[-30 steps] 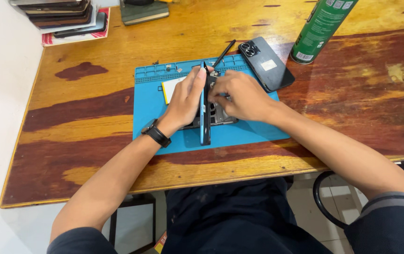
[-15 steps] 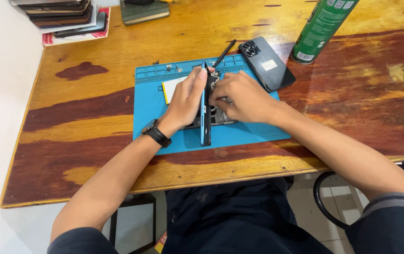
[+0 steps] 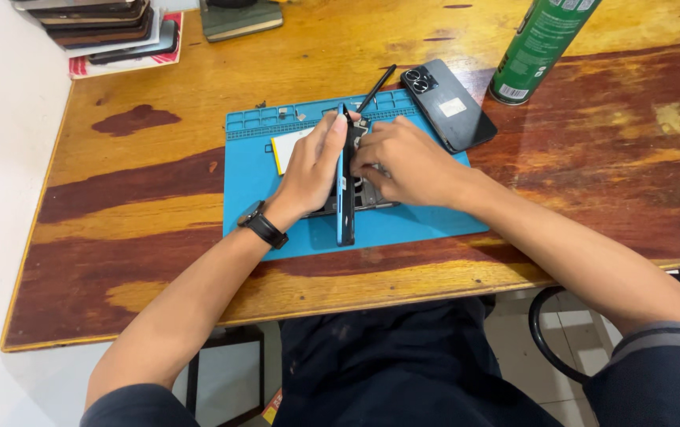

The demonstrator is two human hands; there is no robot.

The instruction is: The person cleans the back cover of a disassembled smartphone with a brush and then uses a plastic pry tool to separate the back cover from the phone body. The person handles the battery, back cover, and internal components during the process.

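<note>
Centre of frame: the left hand (image 3: 314, 170) holds a phone panel (image 3: 345, 190) stood up on its long edge on the blue work mat (image 3: 253, 198), fingers clasped flat along its side w/ thumb behind. The right hand (image 3: 403, 162) sits just right of it, fingers curled down onto the opened phone body (image 3: 363, 196) lying flat on the mat – whether they pinch a part or tool can't be told, they're hidden. A thin black stylus-like tool (image 3: 377, 88) pokes up toward the upper centre, by the right fingers.

Judged step: mid-disassembly – panel hinged up, right hand working inside near the top end. Next move likely calls for keeping the panel steady & upright, w/ light, precise force inside.

Nearby: black back cover (image 3: 449, 104) upper right of mat, green spray can (image 3: 541, 43) top right, stack of phones (image 3: 102, 24) upper left on the wooden desk (image 3: 593, 158).
</note>
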